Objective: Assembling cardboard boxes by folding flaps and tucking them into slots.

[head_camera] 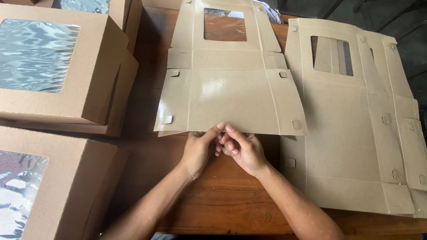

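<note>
A flat, unfolded brown cardboard box blank [231, 95] with a clear window near its far end lies on the wooden table [213, 200]. My left hand [199, 149] and my right hand [242, 150] meet at the middle of its near edge. The fingertips of both pinch that edge, thumbs on top, lifting it slightly off the table.
A stack of flat box blanks [356, 133] with window cut-outs lies to the right, reaching the table's edge. Assembled brown boxes with clear windows stand at the left: one at the back [53, 66] and one at the front [49, 186].
</note>
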